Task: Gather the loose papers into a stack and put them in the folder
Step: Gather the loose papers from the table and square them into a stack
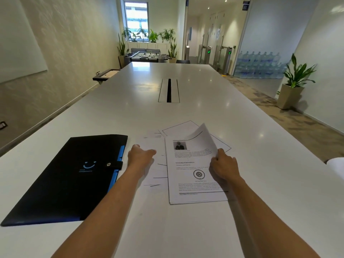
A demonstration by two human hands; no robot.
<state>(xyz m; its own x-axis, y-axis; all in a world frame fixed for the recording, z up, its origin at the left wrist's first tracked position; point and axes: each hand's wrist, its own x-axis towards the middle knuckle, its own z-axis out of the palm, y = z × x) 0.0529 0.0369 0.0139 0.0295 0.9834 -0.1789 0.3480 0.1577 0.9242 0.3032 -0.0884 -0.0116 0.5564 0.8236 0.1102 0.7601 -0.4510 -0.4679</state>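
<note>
Several loose printed papers (193,170) lie overlapping on the white table (260,174), in front of me. My right hand (224,167) pinches the right edge of one sheet (203,138), which curls up off the pile. My left hand (140,155) rests with straight fingers on a pale sheet (154,175) at the pile's left side. A black folder (68,179) with blue inner edges and a snap strap lies closed to the left of the papers, next to my left hand.
A cable slot (169,90) runs down the table's middle, farther away. A white object (337,166) shows at the right table edge. A potted plant (295,84) stands on the floor to the right. A foosball table (147,56) stands beyond the far end.
</note>
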